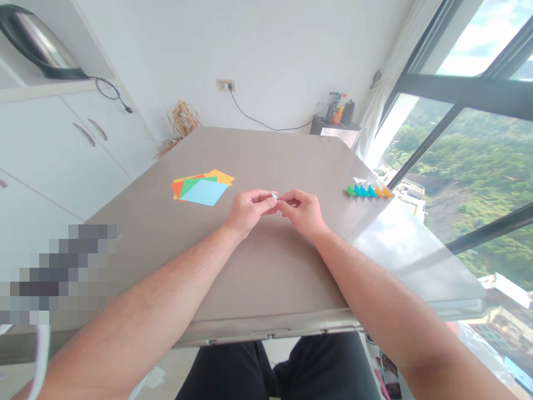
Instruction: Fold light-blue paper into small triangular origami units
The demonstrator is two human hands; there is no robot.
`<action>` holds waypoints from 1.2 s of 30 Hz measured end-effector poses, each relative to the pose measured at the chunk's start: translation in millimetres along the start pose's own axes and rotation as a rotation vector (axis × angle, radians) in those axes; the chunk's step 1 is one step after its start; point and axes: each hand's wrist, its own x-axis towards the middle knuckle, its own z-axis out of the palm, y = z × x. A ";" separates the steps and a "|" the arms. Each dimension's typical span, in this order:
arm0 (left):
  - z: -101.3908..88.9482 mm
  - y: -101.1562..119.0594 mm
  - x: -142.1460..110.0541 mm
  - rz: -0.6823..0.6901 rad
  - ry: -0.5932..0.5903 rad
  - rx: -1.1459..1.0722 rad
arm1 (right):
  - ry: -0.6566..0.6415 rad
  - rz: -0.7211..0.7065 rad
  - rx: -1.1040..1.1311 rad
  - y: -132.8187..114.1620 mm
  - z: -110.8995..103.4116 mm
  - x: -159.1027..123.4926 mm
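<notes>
Between my fingertips, over the middle of the table (266, 266), is a small piece of light blue folded paper (274, 196), mostly covered by the fingers. My left hand (251, 208) pinches it between thumb and fingers. From the other side my right hand (302, 210) is closed too, its thumb and forefinger at the paper's right end. To the left lies a fanned stack of square paper sheets (205, 191) in light blue, green, orange and yellow. Off to the right stands a row of several small folded paper shapes (366, 191) in green, blue and orange.
A clear plastic wrapper (365, 181) lies behind the folded shapes. The window (466, 139) borders the table's right side. A small cabinet (335, 129) with bottles stands beyond the far right corner. Dried stalks (183, 119) stand behind the far left corner. A pixelated patch covers the near left.
</notes>
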 end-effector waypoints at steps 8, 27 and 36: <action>-2.6 -2.3 1.4 0.048 0.000 0.062 | 0.005 0.046 0.061 -2.1 0.8 0.9; -1.9 -0.8 -1.0 0.060 -0.052 0.096 | 0.005 0.007 0.115 1.7 4.9 1.9; -0.1 -1.1 0.1 0.015 0.001 0.065 | 0.032 0.037 0.074 3.9 5.2 3.2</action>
